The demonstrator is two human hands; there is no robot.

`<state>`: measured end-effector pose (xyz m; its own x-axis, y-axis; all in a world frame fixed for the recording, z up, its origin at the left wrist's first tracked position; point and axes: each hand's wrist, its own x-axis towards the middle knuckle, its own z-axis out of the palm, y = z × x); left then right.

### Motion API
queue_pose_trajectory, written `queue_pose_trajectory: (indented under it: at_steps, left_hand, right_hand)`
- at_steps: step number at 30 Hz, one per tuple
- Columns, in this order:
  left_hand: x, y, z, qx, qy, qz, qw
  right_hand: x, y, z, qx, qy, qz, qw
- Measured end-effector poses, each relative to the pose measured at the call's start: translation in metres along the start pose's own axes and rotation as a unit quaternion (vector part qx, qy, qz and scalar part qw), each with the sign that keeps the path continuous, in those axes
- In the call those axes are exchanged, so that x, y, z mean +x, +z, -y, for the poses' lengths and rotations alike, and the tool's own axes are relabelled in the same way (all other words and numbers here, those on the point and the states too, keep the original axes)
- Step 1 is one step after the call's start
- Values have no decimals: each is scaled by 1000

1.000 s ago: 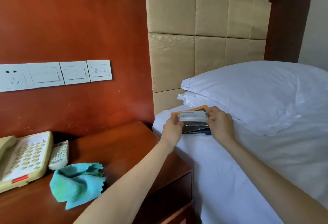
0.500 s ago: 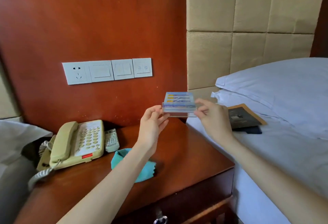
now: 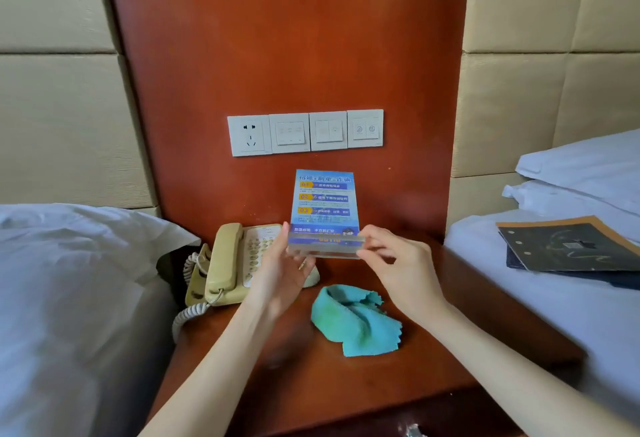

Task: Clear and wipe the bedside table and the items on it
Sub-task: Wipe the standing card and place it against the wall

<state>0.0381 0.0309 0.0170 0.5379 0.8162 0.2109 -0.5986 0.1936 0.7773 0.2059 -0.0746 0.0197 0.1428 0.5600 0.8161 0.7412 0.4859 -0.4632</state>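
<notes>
Head view: both hands hold a clear acrylic sign stand with a blue printed notice point(image 3: 325, 215) upright above the rear middle of the reddish-brown wooden bedside table point(image 3: 433, 364). The left hand point(image 3: 282, 272) grips the left end of the stand's thick clear base, fingers curled up around it; the right hand point(image 3: 403, 272) pinches the right end between thumb and fingertips. The notice's small print is too fine to read. Whether the base touches the table or hangs just above it cannot be told.

The left hand hides much of a cream corded desk telephone point(image 3: 228, 263), which sits at the rear left corner of the table, its coiled cord trailing off the left edge. A small pale object behind the left hand, just right of the phone, is mostly hidden and cannot be identified. A crumpled teal cleaning cloth point(image 3: 353, 322) lies near the table's middle, below the hands and apart from the stand.

On the white bed at the right point(image 3: 554, 332), a dark booklet with an orange border point(image 3: 571, 246) lies on top of a darker folder, both cut off by the frame's right edge. Another white-sheeted bed point(image 3: 69, 298) fills the left side. A row of white wall switches and a socket point(image 3: 304, 131) sits on the wooden panel above the stand. A shiny item at the table's front edge is cut off at the bottom.
</notes>
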Motion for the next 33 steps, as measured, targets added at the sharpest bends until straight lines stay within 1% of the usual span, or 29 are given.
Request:
queue_pose_trajectory:
  at_steps: [2,5,8,10,13,15,17,19,22,26,28,29,31,33]
  left_hand:
    - [1,-10,1,26,-5,-10,1000]
    - [9,-20,2,68,-22,-54,996]
    - [14,-24,1,57,-33,-60,996]
    - [15,-24,1,44,-26,-59,997]
    - [17,-28,3,60,14,-91,994]
    - [18,-31,4,82,40,-129,987]
    - [20,-36,4,92,67,-162,980]
    - [21,-41,1,98,84,-176,976]
    - [21,-45,-4,139,93,-170,971]
    - [19,-47,-2,186,84,-151,967]
    - [19,-48,-3,182,94,-139,969]
    - [19,-49,-3,184,100,-136,968]
    - [20,-51,-3,187,108,-138,967]
    - [21,-52,-4,183,108,-143,967]
  right_hand:
    - [0,11,-5,-17,-7,16,1000]
    - [2,23,-18,-56,-19,26,998]
    - [5,32,-29,-78,-25,35,996]
    - [7,40,-36,-85,-24,44,995]
    - [9,52,-43,-51,-4,72,996]
    - [9,54,-46,3,46,131,990]
    - [5,51,-50,30,106,221,969]
    - [-2,43,-55,20,133,287,948]
    - [-6,28,-55,15,161,369,915]
    - [-6,18,-51,11,174,503,847]
    - [-7,14,-51,-5,168,536,827]
    - [-7,13,-51,-16,160,544,823]
    - [-8,13,-51,-20,154,539,828]
    - [-9,13,-51,23,178,510,841]
